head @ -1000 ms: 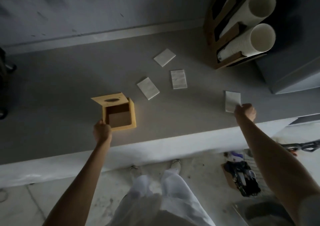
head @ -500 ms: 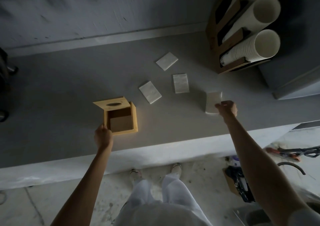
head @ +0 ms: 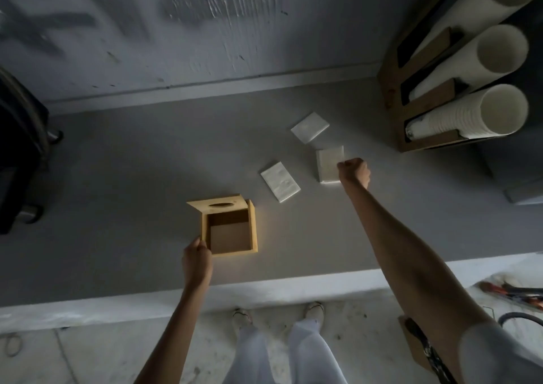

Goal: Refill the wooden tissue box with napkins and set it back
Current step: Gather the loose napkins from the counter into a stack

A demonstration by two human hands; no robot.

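Note:
The wooden tissue box (head: 252,228) stands open on the grey counter (head: 117,192). Its lid (head: 217,204), with an oval slot, is tipped up at the far side, and the inside shows only the bare bottom. My left hand (head: 196,258) grips the box's near left corner. My right hand (head: 354,172) is closed on the edge of a white napkin stack (head: 328,164), to the right of and beyond the box. Two more napkin stacks lie flat: one (head: 280,185) just beyond the box, one (head: 310,127) farther back.
A wooden cup holder (head: 426,104) with three long sleeves of white paper cups (head: 482,113) stands at the back right. A dark object (head: 20,160) sits at the counter's left end. The counter's white front edge (head: 264,292) runs below the box; tools lie on the floor at right.
My right hand has carried its napkin stack leftward, from the counter's right part to where the middle stack lay; that stack no longer shows separately. The left hand stays at the box.

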